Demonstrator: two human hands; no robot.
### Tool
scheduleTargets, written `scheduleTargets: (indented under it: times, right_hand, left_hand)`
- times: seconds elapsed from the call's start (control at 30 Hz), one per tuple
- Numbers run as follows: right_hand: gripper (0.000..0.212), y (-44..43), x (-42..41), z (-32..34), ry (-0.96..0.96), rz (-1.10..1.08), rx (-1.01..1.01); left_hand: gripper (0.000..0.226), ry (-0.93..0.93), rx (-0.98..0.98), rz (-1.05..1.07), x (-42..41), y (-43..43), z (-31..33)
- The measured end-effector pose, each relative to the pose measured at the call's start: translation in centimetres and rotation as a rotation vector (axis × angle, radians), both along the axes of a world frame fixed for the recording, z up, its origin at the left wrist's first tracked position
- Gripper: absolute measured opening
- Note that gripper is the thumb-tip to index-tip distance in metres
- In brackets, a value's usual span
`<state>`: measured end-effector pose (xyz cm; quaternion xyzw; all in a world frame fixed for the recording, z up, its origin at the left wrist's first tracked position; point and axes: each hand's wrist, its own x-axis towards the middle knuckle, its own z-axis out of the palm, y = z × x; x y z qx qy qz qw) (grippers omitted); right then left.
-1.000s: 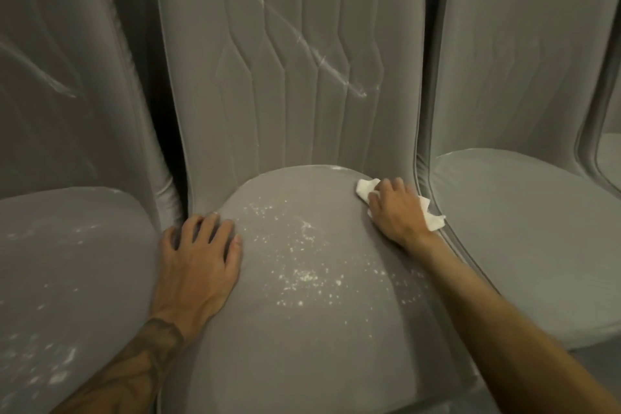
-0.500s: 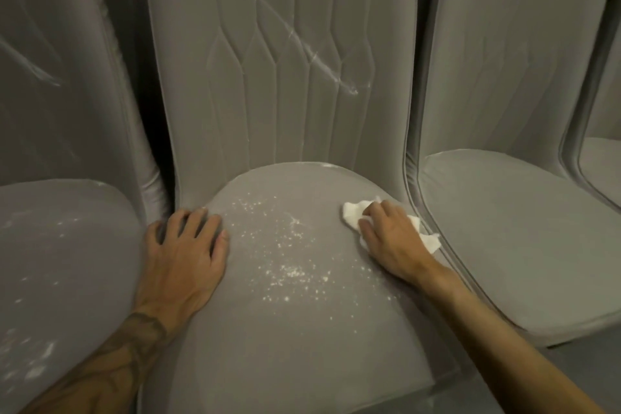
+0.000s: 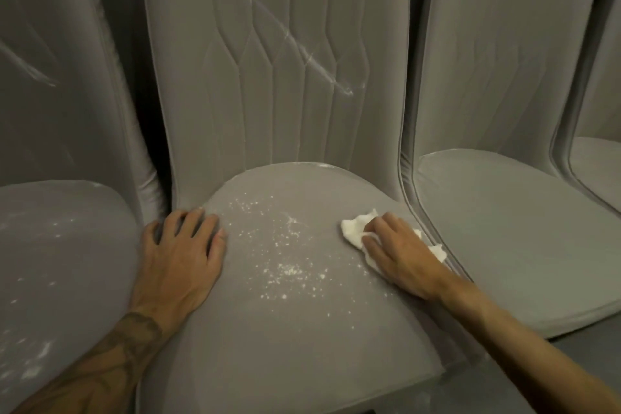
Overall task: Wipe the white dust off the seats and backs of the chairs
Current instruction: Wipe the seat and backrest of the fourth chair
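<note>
On the seat [image 3: 285, 329], left hand [image 3: 181, 252] lies spread; right hand's [image 3: 403, 255] fingers [image 3: 376, 239] apparently press cloth [image 3: 353, 228].

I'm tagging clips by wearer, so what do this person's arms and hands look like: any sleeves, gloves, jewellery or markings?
Both forearms are bare, with no sleeves in view. The left forearm carries a dark tattoo just above the wrist. The left hand and right hand wear no gloves, and no rings or watch show; the right forearm is unmarked.

Left hand [image 3: 181, 255]: mine, palm down, fingers spread, forearm [image 3: 111, 356] tattooed. Right hand [image 3: 400, 255]: mine, palm down, fingers extended, arm [image 3: 524, 339] outstretched.
</note>
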<state>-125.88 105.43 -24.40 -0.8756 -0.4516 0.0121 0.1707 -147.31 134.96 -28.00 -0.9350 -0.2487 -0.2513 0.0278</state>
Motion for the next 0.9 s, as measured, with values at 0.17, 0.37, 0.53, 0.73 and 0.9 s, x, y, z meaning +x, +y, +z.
scheduleTargets:
  times: [0.17,0.37,0.53,0.73,0.9]
  right_hand:
    - [0.020,0.7,0.6,0.7,-0.022,-0.350,0.089]
    - [0.019,0.4,-3.9,-1.1,-0.019,-0.019,0.065]
    - [0.018,-0.9,-0.2,-0.1,-0.045,-0.352,0.091]
    - [0.022,-0.9,-7.4,-1.1,-0.016,-0.014,0.127]
    - [0.013,-4.1,-4.3,-0.4,-0.085,-0.258,0.082]
  left_hand:
    - [0.041,0.007,-0.003,0.013,0.0,-0.3,0.4]
    - [0.040,0.031,-0.021,0.024,-0.1,-0.5,0.6]
    - [0.042,0.040,-0.060,0.027,0.1,-0.4,0.7]
    - [0.043,0.044,-0.064,0.010,0.0,0.0,0.2]
    - [0.042,0.034,-0.056,0.008,0.0,0.2,-0.2]
